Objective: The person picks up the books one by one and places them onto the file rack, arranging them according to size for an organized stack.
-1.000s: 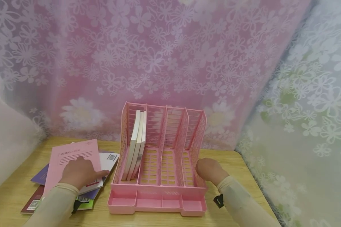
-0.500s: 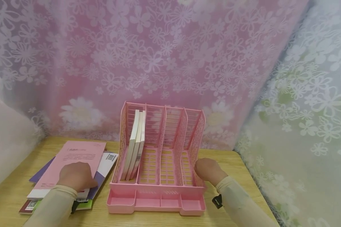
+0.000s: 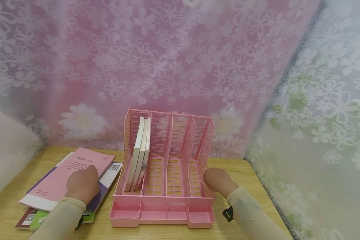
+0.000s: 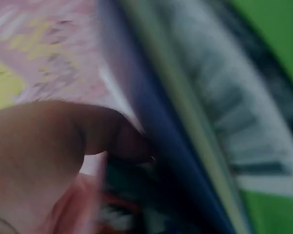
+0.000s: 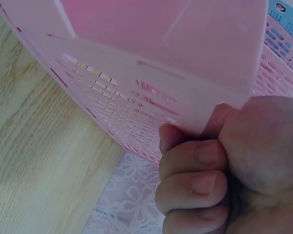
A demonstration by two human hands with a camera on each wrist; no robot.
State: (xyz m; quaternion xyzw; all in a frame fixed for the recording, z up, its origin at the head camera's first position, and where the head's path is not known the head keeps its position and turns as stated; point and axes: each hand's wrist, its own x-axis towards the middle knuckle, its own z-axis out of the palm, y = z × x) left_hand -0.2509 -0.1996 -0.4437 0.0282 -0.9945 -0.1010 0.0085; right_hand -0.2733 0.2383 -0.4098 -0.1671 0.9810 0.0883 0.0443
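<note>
Loose stack, left end of the wood-grain table: maroon book and green book low down; pink-covered book uppermost, partly over a purple-and-white book.
Left hand: over the pink-covered book, fingers curled, thumb bent in at the stack's edge — whether it pinches anything, I cannot tell.
Step in hand: seemingly, taking up another book for filing.
Next move: would call for a sure hold on the pink-covered book, leaving those beneath lying.
Pink file rack: four compartments; three books leaning in the leftmost.
Right hand: pinches the rack's right front edge — to steady it, I judge.
Against half a second ago: pink-covered book turned clockwise, lower end further left; rack unmoved.
</note>
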